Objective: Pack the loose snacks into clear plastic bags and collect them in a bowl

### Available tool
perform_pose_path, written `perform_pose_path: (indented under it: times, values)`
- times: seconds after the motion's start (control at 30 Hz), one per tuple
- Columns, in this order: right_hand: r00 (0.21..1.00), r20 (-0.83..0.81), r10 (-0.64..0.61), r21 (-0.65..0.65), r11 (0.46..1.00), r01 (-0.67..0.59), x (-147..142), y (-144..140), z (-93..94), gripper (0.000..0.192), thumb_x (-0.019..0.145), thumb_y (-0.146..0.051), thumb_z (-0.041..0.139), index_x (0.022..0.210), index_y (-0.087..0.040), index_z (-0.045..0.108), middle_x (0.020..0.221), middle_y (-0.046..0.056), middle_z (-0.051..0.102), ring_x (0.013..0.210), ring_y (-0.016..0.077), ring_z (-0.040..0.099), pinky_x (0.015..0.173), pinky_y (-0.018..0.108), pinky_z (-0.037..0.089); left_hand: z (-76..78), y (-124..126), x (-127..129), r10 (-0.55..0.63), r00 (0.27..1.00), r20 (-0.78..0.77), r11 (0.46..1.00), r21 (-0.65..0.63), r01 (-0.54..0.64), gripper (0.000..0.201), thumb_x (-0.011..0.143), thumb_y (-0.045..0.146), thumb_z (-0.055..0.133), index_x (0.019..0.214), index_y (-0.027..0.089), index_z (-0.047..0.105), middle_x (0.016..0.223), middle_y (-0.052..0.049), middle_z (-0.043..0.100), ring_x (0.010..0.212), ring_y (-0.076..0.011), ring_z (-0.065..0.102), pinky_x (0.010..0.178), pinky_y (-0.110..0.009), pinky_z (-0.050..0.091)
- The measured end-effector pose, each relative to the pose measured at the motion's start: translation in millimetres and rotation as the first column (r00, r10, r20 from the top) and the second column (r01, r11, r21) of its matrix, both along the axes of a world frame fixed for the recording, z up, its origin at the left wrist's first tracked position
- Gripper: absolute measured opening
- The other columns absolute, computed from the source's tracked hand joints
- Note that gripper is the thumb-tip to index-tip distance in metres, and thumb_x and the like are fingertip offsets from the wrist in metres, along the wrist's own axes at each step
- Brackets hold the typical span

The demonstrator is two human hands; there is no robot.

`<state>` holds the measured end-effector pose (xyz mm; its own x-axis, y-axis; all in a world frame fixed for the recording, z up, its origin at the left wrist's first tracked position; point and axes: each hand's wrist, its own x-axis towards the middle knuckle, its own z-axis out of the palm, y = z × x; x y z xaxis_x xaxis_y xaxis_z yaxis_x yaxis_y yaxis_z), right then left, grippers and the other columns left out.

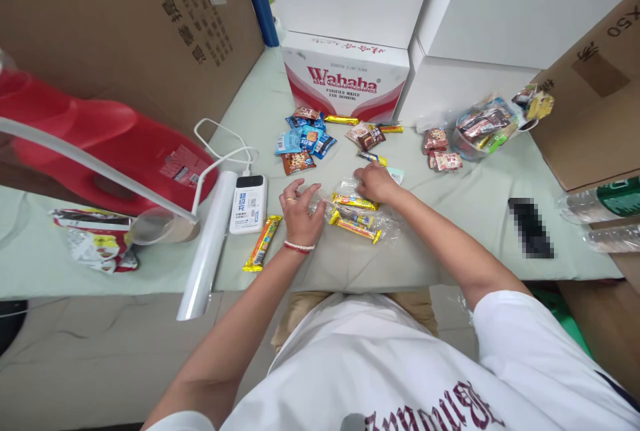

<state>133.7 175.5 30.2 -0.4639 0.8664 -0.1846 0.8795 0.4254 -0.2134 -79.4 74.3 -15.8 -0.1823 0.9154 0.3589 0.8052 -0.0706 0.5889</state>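
Three yellow candy bars (356, 216) already lie inside our clear bag (373, 218) at the near middle. Our left hand (299, 211) rests spread at its edge; our right hand (374, 181) pinches the far edge. One more bar (262, 252) waits left; other snacks (306, 141) lie farther off.

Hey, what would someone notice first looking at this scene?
Both hands, left hand and right hand, press on a clear bag of yellow snack bars at the table's centre. A big red jug lies at left; a Wahaha box stands behind scattered snack packets.
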Motion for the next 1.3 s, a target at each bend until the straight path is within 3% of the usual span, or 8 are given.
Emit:
perform_pose_path:
  times: [0.17,0.43,0.53,0.63,0.73,0.9,1.1,1.3]
  values:
    - [0.997,-0.064,-0.037,-0.1,0.995,0.03,1.3,0.5,0.1,0.021,0.094,-0.021,0.058,0.103,-0.015,0.077,0.097,0.009,0.077,0.097,0.0227,0.063,0.09,0.031,0.043,4.4,-4.8,4.8,0.008,0.999,-0.049,1.0,-0.029,-0.01,0.029,0.087,0.05,0.071,0.101,0.026,0.077,0.144,-0.011,0.056,0.136,-0.0365,0.044,0.11,-0.054,0.041]
    - [0.965,-0.234,0.117,0.028,0.993,-0.114,5.0,-31.0,40.2,0.021,0.095,-0.024,0.057,0.103,-0.018,0.075,0.097,0.006,0.068,0.081,0.0179,0.06,0.072,0.026,0.038,-1.2,16.9,15.5,-0.022,0.998,0.06,0.995,-0.099,0.028,0.1,0.077,0.046,0.077,0.161,0.022,0.028,0.151,-0.019,0.052,0.139,-0.0346,0.051,0.116,-0.053,0.038]
    - [0.972,-0.189,0.14,0.048,0.99,-0.133,2.8,-42.5,48.1,0.023,0.097,-0.023,0.053,0.105,-0.019,0.074,0.097,0.007,0.068,0.083,0.0196,0.061,0.071,0.028,0.037,-5.9,23.9,9.1,-0.062,0.98,0.187,0.98,-0.173,0.095,0.085,0.077,0.043,0.077,0.152,0.022,0.044,0.119,-0.01,0.072,0.115,-0.029,0.066,0.106,-0.046,0.046]
    - [0.969,-0.206,0.137,0.069,0.99,-0.126,0.1,-55.9,47.8,0.025,0.1,-0.022,0.049,0.108,-0.018,0.073,0.099,0.008,0.068,0.091,0.0212,0.063,0.075,0.028,0.04,-10.8,28.4,2.0,-0.114,0.95,0.289,0.958,-0.222,0.183,0.043,0.079,0.042,0.073,0.116,0.021,0.069,0.095,-0.004,0.074,0.094,-0.0232,0.068,0.09,-0.037,0.052]
    - [0.967,-0.178,0.182,0.045,0.983,-0.176,-7.1,-78.1,37.0,0.03,0.104,-0.024,0.044,0.118,-0.02,0.07,0.103,0.009,0.067,0.09,0.0209,0.064,0.075,0.028,0.041,-11.6,30.8,-1.7,-0.156,0.92,0.359,0.949,-0.204,0.24,0.022,0.081,0.04,0.068,0.089,0.02,0.072,0.087,-0.002,0.072,0.081,-0.0184,0.065,0.079,-0.031,0.051]
    - [0.971,0.054,0.234,-0.04,0.972,-0.233,-20.8,-117.5,5.5,0.037,0.104,-0.019,0.043,0.134,-0.026,0.063,0.12,0.011,0.067,0.091,0.0235,0.065,0.067,0.031,0.039,-2.5,31.3,-18.2,-0.183,0.937,0.298,0.928,-0.262,0.264,0.022,0.075,0.039,0.072,0.084,0.019,0.075,0.084,-0.003,0.063,0.075,-0.0175,0.06,0.076,-0.032,0.05]
    - [0.988,-0.016,0.151,-0.047,0.987,-0.152,-16.5,-121.8,-5.9,0.036,0.109,-0.027,0.041,0.137,-0.027,0.063,0.119,0.011,0.065,0.099,0.023,0.06,0.071,0.029,0.038,16.5,20.4,-53.2,-0.207,0.92,0.333,0.829,-0.44,0.346,0.024,0.073,0.032,0.064,0.092,0.02,0.075,0.085,-0.004,0.068,0.077,-0.0205,0.063,0.079,-0.034,0.05]
    - [0.976,-0.139,0.17,-0.071,0.981,-0.181,-8.2,-106.0,-7.6,0.038,0.104,-0.017,0.048,0.135,-0.028,0.067,0.111,0.008,0.061,0.083,0.0175,0.053,0.072,0.026,0.035,21.0,14.5,-36.6,0.033,0.831,0.555,0.846,-0.458,0.272,0.049,0.077,0.052,0.071,0.113,0.019,0.065,0.073,0.001,0.067,0.069,-0.0192,0.063,0.066,-0.029,0.045]
